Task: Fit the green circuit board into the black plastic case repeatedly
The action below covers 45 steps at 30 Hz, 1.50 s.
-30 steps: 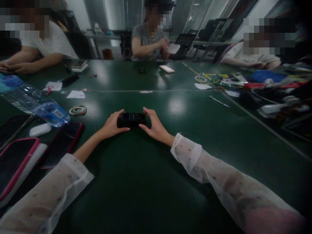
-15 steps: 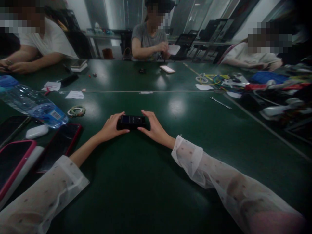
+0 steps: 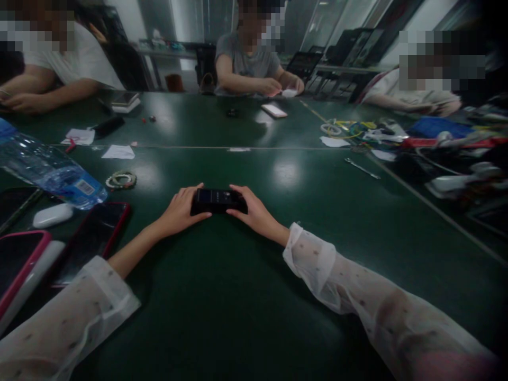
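A small black device with a dark screen sits between my two hands, low over the green table. My left hand grips its left end, thumb along the near edge and fingers behind. Around the right end closes my right hand, its thumb on the near side. Faint light marks show on the screen, too small to read. Whether the device touches the tabletop I cannot tell. A beaded bracelet lies beyond my left hand.
Left of my arm are a water bottle on its side, a white earphone case and several phones, one red-edged. A wrench and cluttered cables lie to the right. Three people sit across the table.
My hands keep hold of the black device, nearly in place. The view has shifted slightly. Across the table, the middle person's hands have lowered the white item towards the tabletop and spread apart.
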Tool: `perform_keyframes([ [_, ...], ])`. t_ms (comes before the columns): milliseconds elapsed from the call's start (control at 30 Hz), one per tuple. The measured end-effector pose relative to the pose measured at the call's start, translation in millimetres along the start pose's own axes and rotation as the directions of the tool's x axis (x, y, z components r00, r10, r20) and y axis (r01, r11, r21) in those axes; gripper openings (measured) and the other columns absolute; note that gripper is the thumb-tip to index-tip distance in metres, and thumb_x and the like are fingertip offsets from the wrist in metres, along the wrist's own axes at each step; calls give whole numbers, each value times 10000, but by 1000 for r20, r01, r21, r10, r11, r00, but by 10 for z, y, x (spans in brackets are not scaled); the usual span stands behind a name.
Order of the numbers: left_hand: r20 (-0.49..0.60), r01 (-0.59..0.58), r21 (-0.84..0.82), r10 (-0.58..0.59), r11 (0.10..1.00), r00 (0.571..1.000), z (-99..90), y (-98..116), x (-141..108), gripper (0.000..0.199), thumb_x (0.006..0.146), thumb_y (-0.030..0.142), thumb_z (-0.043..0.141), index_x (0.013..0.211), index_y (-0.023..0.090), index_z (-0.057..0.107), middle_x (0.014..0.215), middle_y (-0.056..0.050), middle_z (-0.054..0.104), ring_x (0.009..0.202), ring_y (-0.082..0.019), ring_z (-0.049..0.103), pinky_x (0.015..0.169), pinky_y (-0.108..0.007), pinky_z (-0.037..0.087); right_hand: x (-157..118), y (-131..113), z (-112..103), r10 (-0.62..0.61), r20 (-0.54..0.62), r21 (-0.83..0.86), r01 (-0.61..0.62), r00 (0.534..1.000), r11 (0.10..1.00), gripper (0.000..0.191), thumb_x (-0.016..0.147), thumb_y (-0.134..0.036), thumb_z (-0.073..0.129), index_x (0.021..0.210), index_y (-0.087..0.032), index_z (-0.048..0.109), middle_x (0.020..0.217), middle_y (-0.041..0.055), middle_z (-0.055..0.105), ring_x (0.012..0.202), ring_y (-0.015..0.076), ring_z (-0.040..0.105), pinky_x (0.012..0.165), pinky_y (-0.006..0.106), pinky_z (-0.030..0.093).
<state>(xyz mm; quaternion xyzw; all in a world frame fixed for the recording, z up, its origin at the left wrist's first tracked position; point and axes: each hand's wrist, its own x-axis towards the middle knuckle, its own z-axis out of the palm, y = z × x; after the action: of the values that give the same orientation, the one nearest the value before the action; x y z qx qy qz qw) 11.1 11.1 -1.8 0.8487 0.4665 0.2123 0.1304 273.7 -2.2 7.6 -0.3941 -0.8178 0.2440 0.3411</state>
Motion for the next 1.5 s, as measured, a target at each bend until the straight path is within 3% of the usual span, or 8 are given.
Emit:
perform_keyframes([
  [767,11,-14,29,14,999,1000,3,10,-11,794,848,613,542,1477,233,238,1362,-133,458,1220,-339,428,986,-509,382,4,11,-4,-7,15,-16,7,1000,1000,567,827,-217,667,1324,-241,395,1257,90,552,1173,255,561,1000,523,477],
  [1033,24,-5,38,4,999,1000,-3,25,-12,815,850,615,541,1473,179,247,1367,-156,452,1236,-335,415,1012,-498,359,1,15,9,-12,-13,-18,11,1000,1000,547,818,-219,676,1299,-213,414,1228,95,565,1141,246,572,996,481,480],
  [1500,-12,-26,30,27,999,1000,28,-18,-25,816,837,604,567,1468,220,223,1380,-149,438,1236,-349,423,992,-528,388,-8,-24,-19,10,-55,7,-9,998,1000,524,821,-222,668,1280,-231,417,1234,90,556,1149,256,571,993,503,485],
])
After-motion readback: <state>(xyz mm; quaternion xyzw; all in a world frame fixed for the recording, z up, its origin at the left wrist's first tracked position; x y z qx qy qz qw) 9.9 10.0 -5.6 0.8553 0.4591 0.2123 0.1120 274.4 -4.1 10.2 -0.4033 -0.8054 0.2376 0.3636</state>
